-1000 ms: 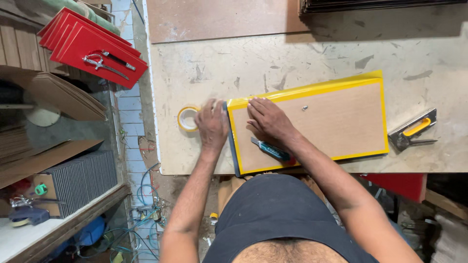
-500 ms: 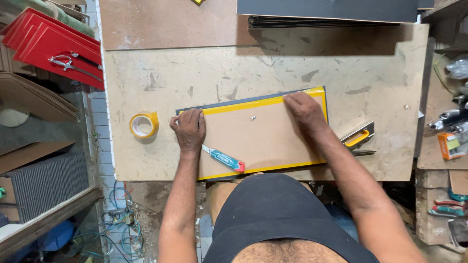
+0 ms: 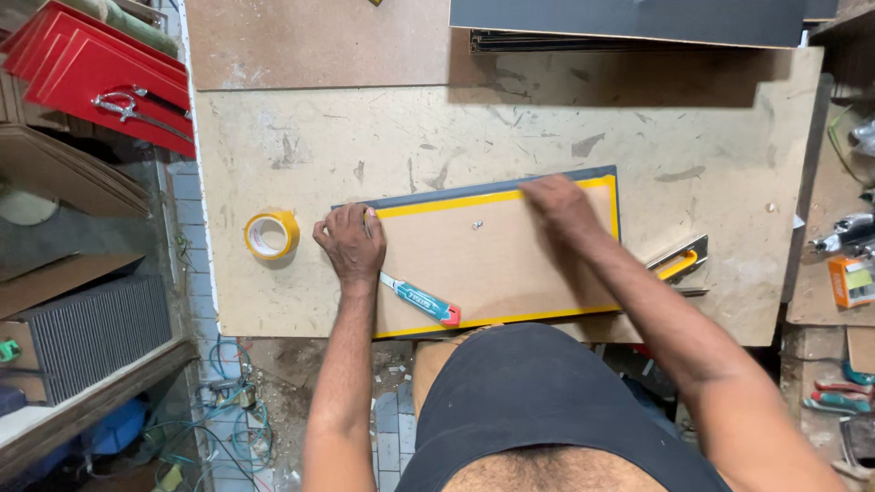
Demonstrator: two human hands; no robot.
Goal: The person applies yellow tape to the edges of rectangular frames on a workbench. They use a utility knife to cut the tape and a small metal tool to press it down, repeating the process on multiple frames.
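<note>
A brown board (image 3: 497,255) edged with yellow tape lies on the worn workbench (image 3: 410,137). My left hand (image 3: 351,241) presses flat on the board's left end. My right hand (image 3: 565,208) rests flat near its upper right corner, blurred by motion. A teal utility knife (image 3: 422,299) with a red tip lies on the board just below my left hand. A roll of yellow tape (image 3: 272,234) sits on the bench left of the board, apart from my hand. A small screw (image 3: 476,224) lies on the board's middle.
A yellow-handled tool (image 3: 679,262) lies at the board's right end. Red panels (image 3: 91,73) with pliers on top sit at upper left. A dark panel (image 3: 629,20) lies at the bench's far edge. Tools and a small box (image 3: 848,278) are on the right.
My right hand has slid from the left part of the board to its upper right corner. The left hand has stayed on the left end. The camera view has shifted.
</note>
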